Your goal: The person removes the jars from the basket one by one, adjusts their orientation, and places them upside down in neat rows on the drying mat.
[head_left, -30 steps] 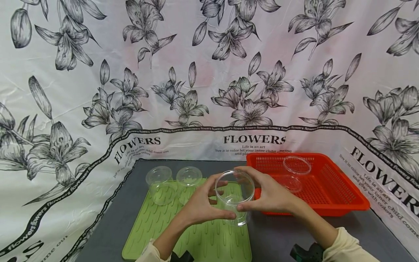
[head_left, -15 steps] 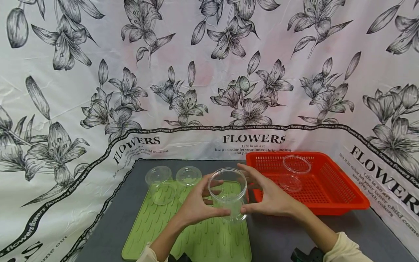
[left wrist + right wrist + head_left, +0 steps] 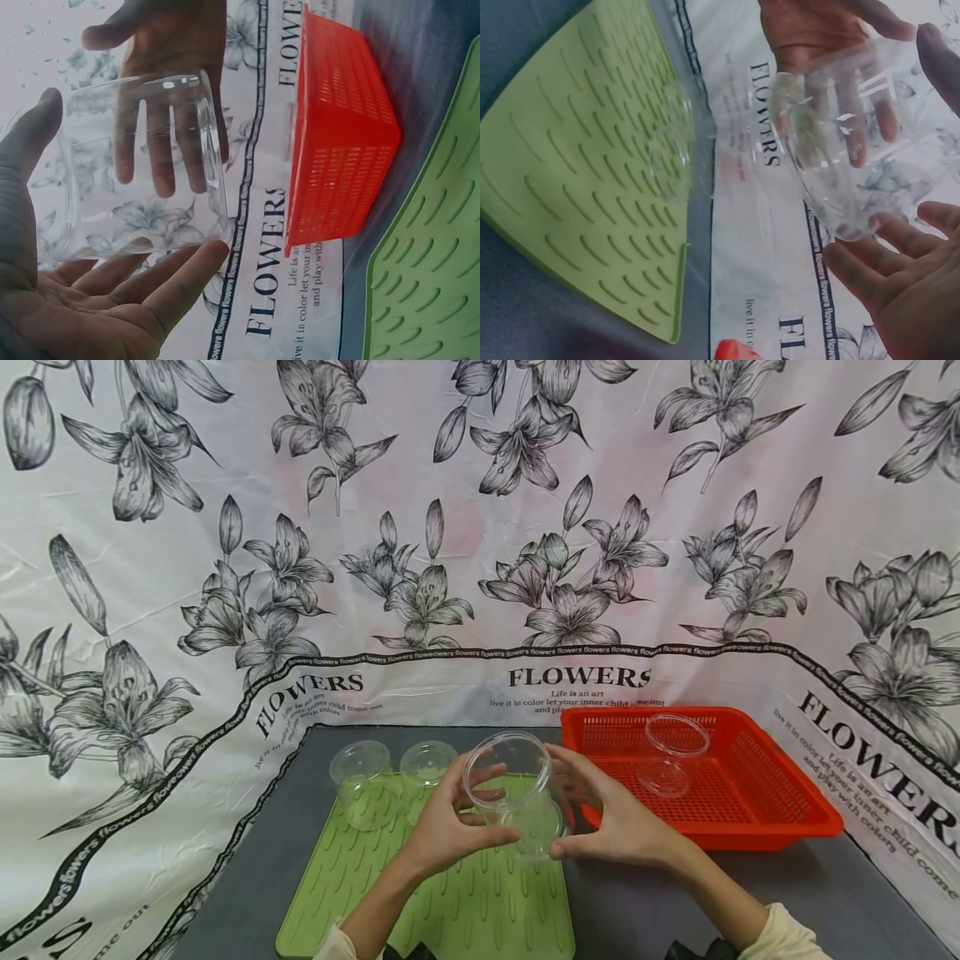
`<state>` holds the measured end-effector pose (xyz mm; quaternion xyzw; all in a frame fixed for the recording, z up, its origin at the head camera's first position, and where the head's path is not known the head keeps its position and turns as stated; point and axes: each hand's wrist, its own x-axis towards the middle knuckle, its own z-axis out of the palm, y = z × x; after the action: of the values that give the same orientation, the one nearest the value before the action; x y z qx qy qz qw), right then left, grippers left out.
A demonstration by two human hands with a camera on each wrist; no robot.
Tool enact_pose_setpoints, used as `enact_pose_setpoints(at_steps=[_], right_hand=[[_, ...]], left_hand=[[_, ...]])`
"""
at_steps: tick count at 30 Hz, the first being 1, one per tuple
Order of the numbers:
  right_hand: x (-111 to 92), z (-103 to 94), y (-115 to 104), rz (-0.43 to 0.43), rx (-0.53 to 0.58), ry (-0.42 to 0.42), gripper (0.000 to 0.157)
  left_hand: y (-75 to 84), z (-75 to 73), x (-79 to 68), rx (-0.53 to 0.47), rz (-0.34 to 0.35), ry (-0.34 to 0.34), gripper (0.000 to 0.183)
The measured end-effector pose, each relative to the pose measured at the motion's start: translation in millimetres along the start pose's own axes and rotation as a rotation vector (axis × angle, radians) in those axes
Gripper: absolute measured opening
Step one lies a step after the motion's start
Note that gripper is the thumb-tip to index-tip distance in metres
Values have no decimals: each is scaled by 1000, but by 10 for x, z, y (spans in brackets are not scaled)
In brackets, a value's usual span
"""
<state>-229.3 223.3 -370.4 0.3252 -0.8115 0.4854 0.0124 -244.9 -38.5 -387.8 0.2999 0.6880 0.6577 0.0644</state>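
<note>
A clear cup [image 3: 517, 810] is held above the green mat [image 3: 457, 910], tilted with its wider rim up to the left and its base towards the right. My left hand [image 3: 453, 831] grips its side, thumb in front and fingers behind. My right hand [image 3: 618, 818] is at the base end, fingers spread and loosely bent, thumb tip at the base's edge; firm contact cannot be told. In the left wrist view the right hand's straight fingers [image 3: 161, 150] show through the cup. Two more clear cups, a left one [image 3: 363, 785] and a right one [image 3: 427, 764], stand at the mat's back.
A red perforated basket [image 3: 772, 793] stands at the back right with one clear cup [image 3: 675, 752] inside. The grey tabletop [image 3: 247, 868] shows around the mat. Behind hangs a white flower-printed cloth [image 3: 420, 468].
The held cup has moved slightly left and up and has tilted, its base swinging right. My left hand moved with it; the right hand stays near its place, fingers looser around the cup.
</note>
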Motion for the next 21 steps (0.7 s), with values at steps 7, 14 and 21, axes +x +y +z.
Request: enact_pose_setpoints(at_steps=[7, 14, 21], right_hand=[[-16, 58, 30, 50, 44, 9, 102], [-2, 95, 21, 21, 78, 12, 103], [8, 113, 26, -15, 35, 22, 99]], left_hand=[[-12, 9, -5, -52, 16, -5, 91], [-10, 58, -3, -123, 59, -42, 91], [-8, 85, -4, -164, 52, -63, 90]])
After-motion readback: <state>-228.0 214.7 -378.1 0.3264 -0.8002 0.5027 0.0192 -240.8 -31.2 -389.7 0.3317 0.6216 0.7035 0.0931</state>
